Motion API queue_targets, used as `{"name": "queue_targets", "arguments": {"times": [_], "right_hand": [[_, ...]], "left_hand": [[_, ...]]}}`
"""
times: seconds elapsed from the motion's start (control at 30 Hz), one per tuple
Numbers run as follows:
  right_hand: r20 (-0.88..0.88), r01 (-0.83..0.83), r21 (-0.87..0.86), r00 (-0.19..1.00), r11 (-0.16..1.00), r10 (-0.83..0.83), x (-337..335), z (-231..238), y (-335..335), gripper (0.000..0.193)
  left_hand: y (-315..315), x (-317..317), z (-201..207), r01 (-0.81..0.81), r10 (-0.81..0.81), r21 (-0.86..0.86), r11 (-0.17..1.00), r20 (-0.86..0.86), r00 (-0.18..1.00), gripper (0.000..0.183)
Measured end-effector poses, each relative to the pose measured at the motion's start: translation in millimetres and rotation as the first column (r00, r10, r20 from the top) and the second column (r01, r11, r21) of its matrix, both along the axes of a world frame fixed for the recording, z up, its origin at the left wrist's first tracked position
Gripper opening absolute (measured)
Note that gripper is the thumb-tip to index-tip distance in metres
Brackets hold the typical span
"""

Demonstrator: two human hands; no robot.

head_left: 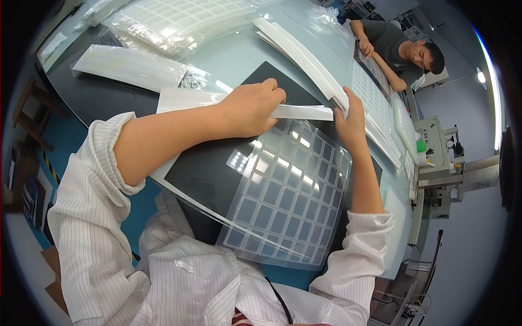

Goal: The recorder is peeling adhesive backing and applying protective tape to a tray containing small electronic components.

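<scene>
1. As we look down through the head view, we see the left hand (254,108) with its fingers closed, gripping a narrow white strip (305,113) above the far edge of the clear tray (277,201).
2. We see the right hand (352,122) with opened fingers, the thumb apart from them. Its thumb tip is at the strip's right end, or just beside it; whether they touch, we cannot tell.
3. The tray, with its many small square pockets, lies over the black sheet (198,171), and its near edge reaches past the table edge, above our lap. What the pockets contain, we cannot tell.
4. Beyond the hands we find a stack of long white strips (304,60); at left lies a wrapped white packet (128,68).
5. We judge that a forearm or shirt could catch the overhanging edge and pull the tray down. Also, if the left grip presses too hard, the thin strip may bend or crease, and the right fingers, being so near the stack, could push its strips out of line.
</scene>
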State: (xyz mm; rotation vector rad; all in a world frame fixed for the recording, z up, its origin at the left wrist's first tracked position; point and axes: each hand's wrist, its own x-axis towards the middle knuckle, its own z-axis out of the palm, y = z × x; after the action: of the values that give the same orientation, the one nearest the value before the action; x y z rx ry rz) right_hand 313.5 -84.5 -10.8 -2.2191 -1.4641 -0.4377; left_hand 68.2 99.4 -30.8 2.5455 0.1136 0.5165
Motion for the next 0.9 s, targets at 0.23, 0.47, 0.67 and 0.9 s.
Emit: {"name": "queue_targets", "arguments": {"times": [0.23,0.47,0.67,0.9], "right_hand": [[-0.223,0.127,-0.129,0.963,0.984,-0.153,-38.5,4.0,-98.4,0.036],[-0.197,0.144,-0.065,0.968,0.987,-0.154,-58.2,-0.6,-112.2,0.021],[-0.424,0.224,-0.021,0.881,0.974,-0.211,-96.5,5.0,-102.0,0.019],[-0.794,0.334,0.198,0.606,0.921,-0.049,-108.9,10.0,-115.9,0.037]], "left_hand": [[-1.6,6.7,-6.6,-0.032,0.029,0.045,0.998,0.055,0.998,0.021],[12.3,15.0,-7.9,-0.081,0.076,0.013,0.997,0.225,0.971,0.013],[23.5,12.7,5.2,-0.148,0.142,0.045,0.988,0.123,0.982,0.016],[8.7,3.8,20.4,-0.133,0.143,-0.112,0.985,0.091,0.986,0.018]]}}
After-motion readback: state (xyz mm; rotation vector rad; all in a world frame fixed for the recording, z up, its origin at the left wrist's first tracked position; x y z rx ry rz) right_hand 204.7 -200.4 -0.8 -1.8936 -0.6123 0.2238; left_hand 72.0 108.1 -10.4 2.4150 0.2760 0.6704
